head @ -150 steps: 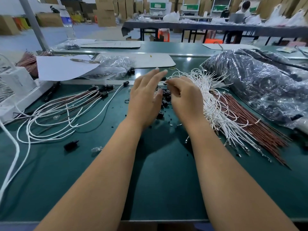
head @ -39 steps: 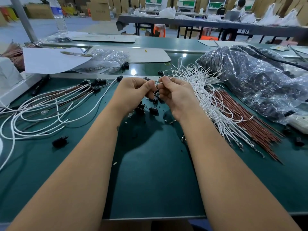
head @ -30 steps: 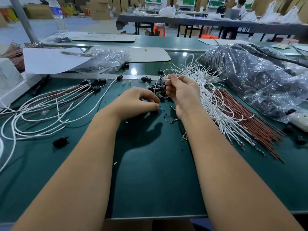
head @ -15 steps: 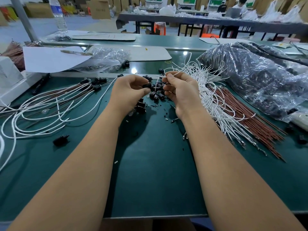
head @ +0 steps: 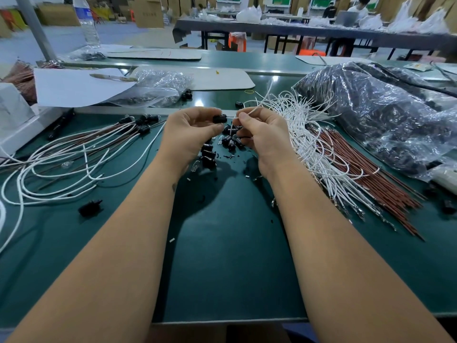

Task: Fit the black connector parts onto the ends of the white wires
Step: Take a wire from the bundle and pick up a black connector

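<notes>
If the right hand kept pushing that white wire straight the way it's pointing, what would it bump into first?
Most likely the black connector pinched in the left hand; the right hand aims the white wire at it, nearly touching, though depth is unclear.

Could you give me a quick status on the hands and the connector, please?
Left hand pinching black connector. Right hand pinching white wire, end at the connector, seating unclear. Nothing between them.

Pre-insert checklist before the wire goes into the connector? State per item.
1. Left hand grips black connector: ok.
2. Right hand pinches white wire near its end: ok.
3. Wire tip lined up with the connector's opening: cannot tell, too small.
4. Wire end already seated: not ok, a gap shows.
5. Spare connectors on the mat under the hands: ok.
</notes>
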